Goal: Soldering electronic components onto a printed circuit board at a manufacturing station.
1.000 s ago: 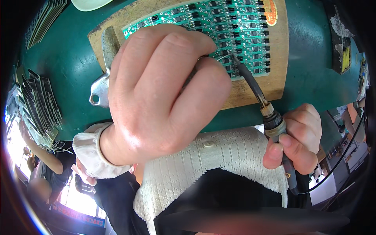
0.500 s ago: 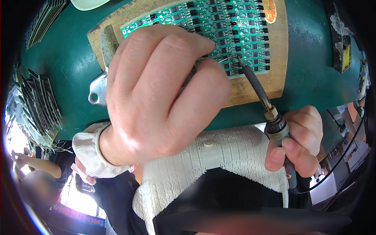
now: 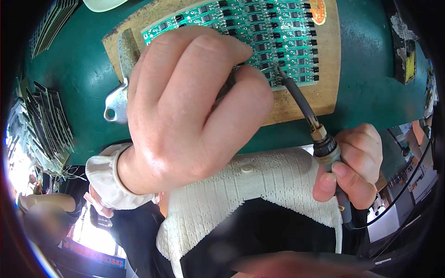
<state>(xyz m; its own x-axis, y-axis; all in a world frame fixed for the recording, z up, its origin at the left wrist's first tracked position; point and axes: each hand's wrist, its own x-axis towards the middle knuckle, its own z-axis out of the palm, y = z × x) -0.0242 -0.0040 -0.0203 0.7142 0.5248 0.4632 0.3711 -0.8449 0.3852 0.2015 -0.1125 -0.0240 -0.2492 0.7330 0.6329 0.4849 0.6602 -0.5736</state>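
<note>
My right hand (image 3: 354, 169) is wrapped round the handle of a soldering iron (image 3: 301, 99). Its dark tip meets a green panel of circuit boards (image 3: 299, 48), close to one of the rows of small black parts. My left hand (image 3: 190, 106) hangs over the panel's left side, thumb and forefinger pinched together. From that pinch a thin silvery solder wire (image 3: 266, 69) reaches toward the iron's tip. The remaining left fingers are curled, and the hand hides the panel's lower left. Under the panel lies a wooden board (image 3: 324, 97) with a metal clip (image 3: 117, 102) at its left.
Stacks of thin board strips (image 3: 48, 120) stand at the left of the green table (image 3: 88, 88), with another stack (image 3: 53, 23) farther back. A dark box-like holder (image 3: 404, 55) is at the right. The iron's black cable (image 3: 394, 204) curves off right. Another person's arm (image 3: 48, 204) shows lower left.
The iron's tip has shifted slightly left and up across the panel. The panel sits a touch farther left, and my left hand has barely moved.
</note>
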